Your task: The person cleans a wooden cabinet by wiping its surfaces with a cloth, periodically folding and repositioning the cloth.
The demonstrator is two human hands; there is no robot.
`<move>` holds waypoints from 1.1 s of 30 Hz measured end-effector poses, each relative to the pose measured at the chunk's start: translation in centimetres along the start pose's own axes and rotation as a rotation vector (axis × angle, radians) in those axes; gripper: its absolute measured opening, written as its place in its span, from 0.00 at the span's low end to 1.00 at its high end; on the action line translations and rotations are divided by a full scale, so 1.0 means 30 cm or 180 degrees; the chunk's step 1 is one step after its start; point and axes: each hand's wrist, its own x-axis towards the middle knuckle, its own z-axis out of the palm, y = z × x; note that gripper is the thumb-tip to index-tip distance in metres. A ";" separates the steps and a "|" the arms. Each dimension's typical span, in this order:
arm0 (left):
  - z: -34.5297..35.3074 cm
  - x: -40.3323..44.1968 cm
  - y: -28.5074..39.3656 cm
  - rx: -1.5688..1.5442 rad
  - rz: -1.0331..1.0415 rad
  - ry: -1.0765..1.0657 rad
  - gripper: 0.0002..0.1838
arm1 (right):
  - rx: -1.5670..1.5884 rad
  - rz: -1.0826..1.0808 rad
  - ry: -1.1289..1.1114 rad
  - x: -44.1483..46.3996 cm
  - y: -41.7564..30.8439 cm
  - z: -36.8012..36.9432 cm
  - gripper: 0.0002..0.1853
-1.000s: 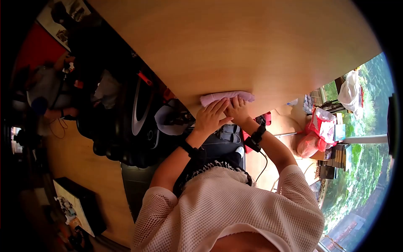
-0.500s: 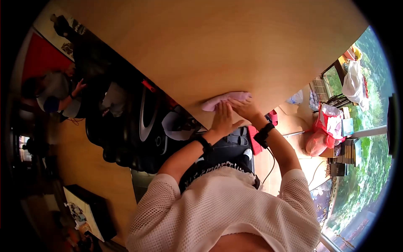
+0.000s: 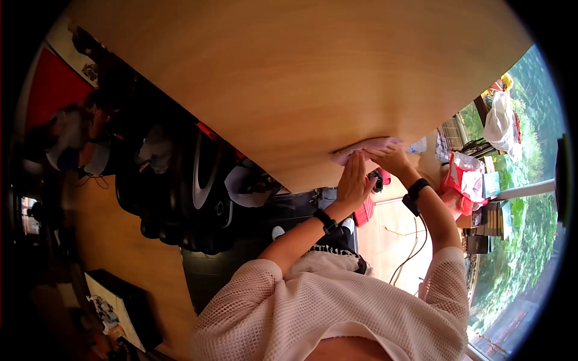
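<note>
A folded pink cloth (image 3: 356, 148) lies against a large light-brown wooden surface (image 3: 301, 78), close to its near corner. My right hand (image 3: 392, 159) covers the right end of the cloth, its fingers bent over it. Beside it, my left hand (image 3: 354, 180) has straight fingers, with the fingertips pressed on the lower edge of the cloth and the thumb apart. Both wrists wear black bands, and a cable hangs from the right one. What lies under the cloth is hidden.
A black massage-type chair (image 3: 205, 204) stands left of the wooden edge. At right, a red bag (image 3: 463, 180), stacked books (image 3: 500, 218) and a white plastic bag (image 3: 501, 120) sit by the window. A red basket-like item (image 3: 365, 212) is below my hands. Another person (image 3: 72, 138) is far left.
Both my hands and the pink cloth have moved right and slightly down along the wooden surface. My body has shifted to the right too. The person at far left has moved an arm.
</note>
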 end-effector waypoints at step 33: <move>0.114 -0.058 -0.144 0.0719 0.0456 -0.1027 0.44 | -0.0350 -0.0445 -0.0381 -0.144 -0.001 0.117 0.25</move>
